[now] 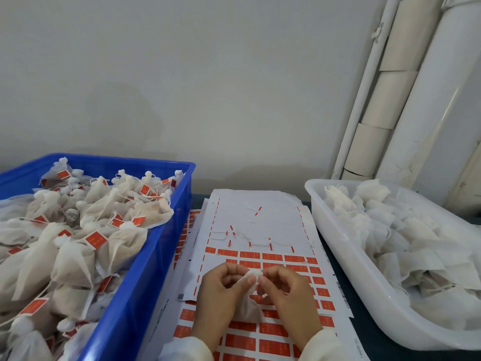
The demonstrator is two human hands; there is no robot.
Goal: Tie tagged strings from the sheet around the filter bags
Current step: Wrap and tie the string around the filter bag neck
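Observation:
A white filter bag (pixel 248 308) hangs between my hands above the sheet of red tags (pixel 260 256). Its gathered top (pixel 253 273) pokes up between my fingertips. My left hand (pixel 221 290) pinches the neck of the bag from the left. From the right, my right hand (pixel 286 290) pinches at the same neck with curled fingers. Whether a string is around the neck is too small to tell. Loose strings with red tags (pixel 244 238) lie on the bare upper part of the sheet.
A blue crate (pixel 156 256) at the left is heaped with tied bags carrying red tags. A white tub (pixel 351 269) at the right holds untied filter bags. More tag sheets lie stacked under the top one. A wall and pipes stand behind.

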